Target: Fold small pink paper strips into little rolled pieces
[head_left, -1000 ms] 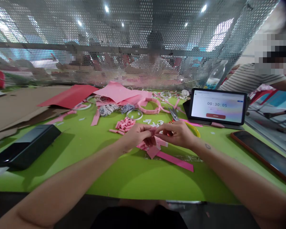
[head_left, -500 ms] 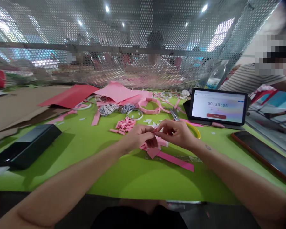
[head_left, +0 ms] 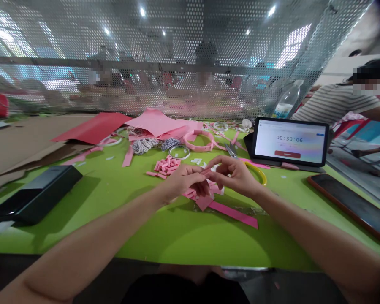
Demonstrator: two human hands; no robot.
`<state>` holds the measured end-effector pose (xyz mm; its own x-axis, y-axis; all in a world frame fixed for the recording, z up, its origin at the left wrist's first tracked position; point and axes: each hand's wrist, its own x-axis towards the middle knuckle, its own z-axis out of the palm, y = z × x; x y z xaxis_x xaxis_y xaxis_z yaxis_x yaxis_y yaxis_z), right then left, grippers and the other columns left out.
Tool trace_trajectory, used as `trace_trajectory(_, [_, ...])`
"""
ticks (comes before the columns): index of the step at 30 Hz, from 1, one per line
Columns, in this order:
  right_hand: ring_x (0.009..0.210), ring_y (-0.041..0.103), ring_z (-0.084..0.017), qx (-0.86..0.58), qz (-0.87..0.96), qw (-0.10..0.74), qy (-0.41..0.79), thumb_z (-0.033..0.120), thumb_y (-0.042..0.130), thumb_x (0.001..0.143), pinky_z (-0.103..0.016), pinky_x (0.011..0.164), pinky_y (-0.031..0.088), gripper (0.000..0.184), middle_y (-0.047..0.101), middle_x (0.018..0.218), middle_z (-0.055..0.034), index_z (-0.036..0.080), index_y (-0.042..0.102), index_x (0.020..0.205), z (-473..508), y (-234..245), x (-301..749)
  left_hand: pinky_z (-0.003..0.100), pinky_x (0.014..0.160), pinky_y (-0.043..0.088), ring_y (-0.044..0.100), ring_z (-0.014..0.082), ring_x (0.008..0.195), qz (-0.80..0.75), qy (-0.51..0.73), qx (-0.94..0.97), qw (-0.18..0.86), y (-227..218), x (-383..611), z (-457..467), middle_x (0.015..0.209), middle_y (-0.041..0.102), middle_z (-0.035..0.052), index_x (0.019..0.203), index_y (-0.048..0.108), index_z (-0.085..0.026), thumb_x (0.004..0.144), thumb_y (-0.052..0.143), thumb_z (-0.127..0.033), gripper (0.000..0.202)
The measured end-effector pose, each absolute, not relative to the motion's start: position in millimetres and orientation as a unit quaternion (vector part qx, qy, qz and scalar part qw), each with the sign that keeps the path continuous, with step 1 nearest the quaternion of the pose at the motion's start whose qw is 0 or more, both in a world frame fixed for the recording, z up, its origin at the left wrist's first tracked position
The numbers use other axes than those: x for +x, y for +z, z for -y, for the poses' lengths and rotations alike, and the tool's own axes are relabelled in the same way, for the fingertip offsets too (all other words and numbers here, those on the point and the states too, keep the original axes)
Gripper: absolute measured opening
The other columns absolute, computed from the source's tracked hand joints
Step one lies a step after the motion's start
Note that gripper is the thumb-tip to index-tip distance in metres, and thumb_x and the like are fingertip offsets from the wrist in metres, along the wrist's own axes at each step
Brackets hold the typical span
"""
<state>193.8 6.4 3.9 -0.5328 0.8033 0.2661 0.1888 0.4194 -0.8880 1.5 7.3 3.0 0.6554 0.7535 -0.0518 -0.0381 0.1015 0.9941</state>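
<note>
The left hand (head_left: 186,181) pinches a small pink piece (head_left: 205,171) between thumb and fingers. The piece is held above the worktop (head_left: 164,236), between the two hands. The right hand (head_left: 236,175) is at the other end of the piece, fingers bent, thumb and forefinger close about it; whether they press on it cannot be told. Loose pink pieces (head_left: 191,194) lie beneath the hands, with a darker pink strip (head_left: 236,214) extending to the right. A pile of small pink rolls (head_left: 166,165) lies just beyond the left hand. Scissors (head_left: 231,150) rest beyond the right hand, near an upright tablet (head_left: 289,139) reading 00:30:06.
</note>
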Motion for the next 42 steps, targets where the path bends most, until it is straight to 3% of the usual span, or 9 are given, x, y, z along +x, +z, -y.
trace_trajectory(7, [0.041,0.049,-0.004,-0.285,0.725,0.356,0.516,0.031,0.060,0.082,-0.013,0.036,0.031,0.023,0.054,0.050,0.0062,0.016,0.057,0.099,-12,-2,195,0.020,0.053,0.044,0.061,0.0097,0.054,-0.274,0.272,0.571,0.724,5,-1,-9,0.064,0.067,0.0063,0.075,0.060,-0.009,0.082,0.054,-0.021,0.015])
trace_trajectory(15, [0.045,0.050,-0.004,-0.233,0.722,0.344,0.553,0.030,0.060,0.082,-0.013,0.039,0.034,0.020,0.057,0.056,0.0041,0.014,0.056,0.093,-11,-1,197,0.018,0.052,0.042,0.061,0.0094,0.058,-0.279,0.234,0.561,0.744,5,-3,-9,0.068,0.067,0.0067,0.079,0.061,-0.009,0.080,0.059,-0.020,0.011])
trace_trajectory(23, [0.041,0.046,-0.004,-0.281,0.719,0.348,0.532,0.038,0.057,0.083,-0.014,0.037,0.033,0.024,0.052,0.051,0.0053,0.014,0.054,0.083,-9,-2,192,0.019,0.053,0.044,0.062,0.0107,0.058,-0.264,0.235,0.561,0.748,4,-1,-7,0.068,0.068,0.0073,0.078,0.062,-0.009,0.078,0.056,-0.016,0.009])
trace_trajectory(34, [0.046,0.049,-0.005,-0.278,0.746,0.328,0.508,0.034,0.057,0.084,-0.015,0.042,0.036,0.021,0.053,0.055,0.0050,0.016,0.051,0.092,-6,0,192,0.021,0.055,0.045,0.062,0.0109,0.058,-0.262,0.253,0.562,0.743,5,-2,-8,0.068,0.068,0.0078,0.078,0.064,-0.008,0.077,0.056,-0.013,0.009])
trace_trajectory(42, [0.046,0.047,-0.006,-0.285,0.737,0.336,0.512,0.031,0.054,0.086,-0.015,0.042,0.034,0.020,0.051,0.055,0.0061,0.018,0.045,0.098,-3,1,191,0.019,0.054,0.044,0.060,0.0083,0.055,-0.265,0.260,0.590,0.716,0,0,-10,0.066,0.067,0.0060,0.078,0.063,-0.010,0.084,0.057,-0.030,0.022])
